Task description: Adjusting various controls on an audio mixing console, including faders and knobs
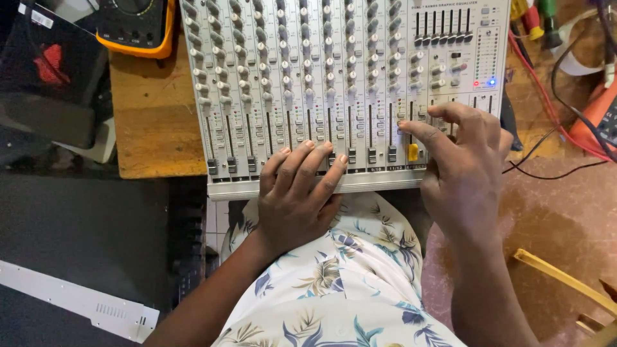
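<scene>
— Grey metal and rows of pale knobs: is that one mixing desk [321, 77]?

— One. It lies on a wooden table [157, 122], and its near edge juts out over the person's lap, above a flowered cloth [347, 283].

— How many hands are on it?

— Two. The left hand [295, 193] lies flat on the near edge, four fingers stretched side by side up to the bottom of the sliders [350, 154]. It grips nothing; it only rests there.

— And the right?

— The right hand [459, 170] is spread wide over the right end of the desk. Its thumb points left, just above a single yellow slider cap [412, 152]; the fingers curl onto the controls behind. Whether they pinch anything I cannot tell, the hand hides it.

— Any lights?

— One blue light [491, 81] and one red [476, 83] beside it.

— Around the desk?

— One yellow-cased meter [138, 26] at the top left, a red wire [546, 103] and a black wire [553, 173] on the right, and one white metal strip [77, 302] on the floor at the lower left.
</scene>
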